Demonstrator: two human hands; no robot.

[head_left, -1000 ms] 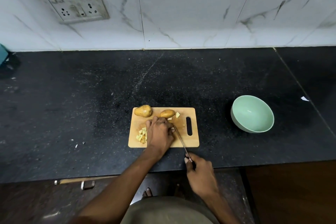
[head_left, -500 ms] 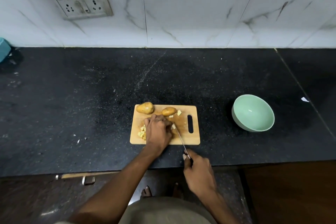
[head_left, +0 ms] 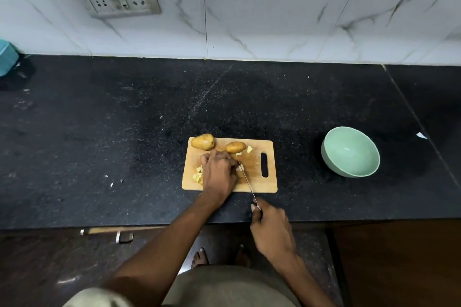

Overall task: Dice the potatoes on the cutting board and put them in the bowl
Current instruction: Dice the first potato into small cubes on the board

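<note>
Gripping the knife (head_left: 245,177) by its handle in my right hand (head_left: 270,228), low and right of centre, I have the blade running up and left onto the board (head_left: 257,182), its tip beside my left hand (head_left: 219,172). That hand lies knuckles-up on the middle of the board, fingers curled down over whatever I am cutting; the piece itself is hidden beneath them, so I cannot tell how it is held. The two hands are apart, joined only by the knife.

A whole potato (head_left: 202,142) sits at the board's upper left corner, a smaller one (head_left: 235,147) right of it along the top edge. Dice (head_left: 198,174) lie in a small heap just left of my left hand, and two loose bits (head_left: 249,149) rest right of the smaller potato.

The bowl (head_left: 350,152), pale green, stands on the black counter (head_left: 99,132) well to the right of the board.
</note>
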